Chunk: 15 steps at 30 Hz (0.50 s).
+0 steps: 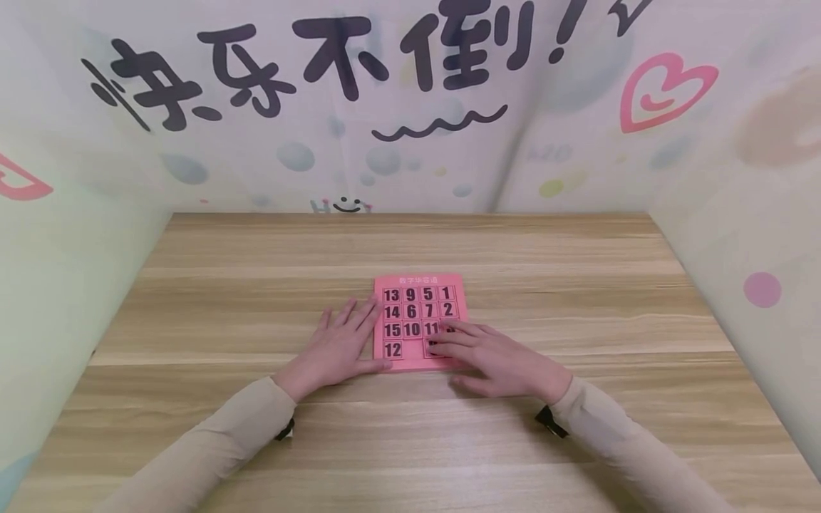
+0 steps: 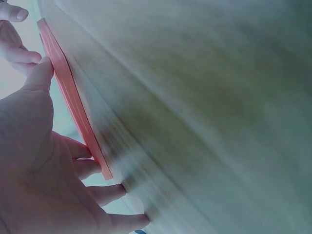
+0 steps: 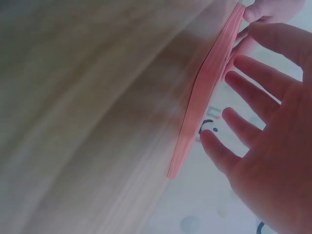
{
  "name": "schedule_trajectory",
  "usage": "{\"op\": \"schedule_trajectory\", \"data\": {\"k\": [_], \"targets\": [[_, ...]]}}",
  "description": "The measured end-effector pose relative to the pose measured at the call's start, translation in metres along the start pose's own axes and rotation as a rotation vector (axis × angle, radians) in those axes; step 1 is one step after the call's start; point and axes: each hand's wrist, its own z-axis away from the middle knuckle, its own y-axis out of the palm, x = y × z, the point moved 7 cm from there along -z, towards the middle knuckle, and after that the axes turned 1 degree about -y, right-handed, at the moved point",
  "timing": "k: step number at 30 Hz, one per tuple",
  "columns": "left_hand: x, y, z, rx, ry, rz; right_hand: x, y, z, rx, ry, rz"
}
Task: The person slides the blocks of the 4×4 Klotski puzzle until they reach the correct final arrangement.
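Observation:
A pink number sliding puzzle (image 1: 385, 280) lies flat in the middle of the table, its numbered tiles in rows. The bottom row has a gap just right of tile 12 (image 1: 393, 350). My left hand (image 1: 333, 349) rests at the puzzle's left side, fingers spread, thumb against the lower left corner. Over the lower right part reaches my right hand (image 1: 497, 360), its fingertips at the tiles below and beside tile 11 (image 1: 431, 328), hiding some of them. In the right wrist view, the fingers of my right hand (image 3: 278, 126) are extended and slightly bent above the puzzle's edge (image 3: 195, 107).
The wood-grain table (image 1: 256, 249) runs back to a printed white backdrop (image 1: 244, 157) with large black characters. Similar white panels stand on the left and right. Both forearms, in beige sleeves (image 1: 212, 442), come in from the front edge.

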Motion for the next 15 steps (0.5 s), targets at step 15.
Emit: {"op": "schedule_trajectory", "data": {"k": [15], "targets": [[-0.001, -0.001, 0.001, 0.008, -0.004, -0.006, 0.010, 0.002, -0.020, 0.002, -0.036, 0.025]]}}
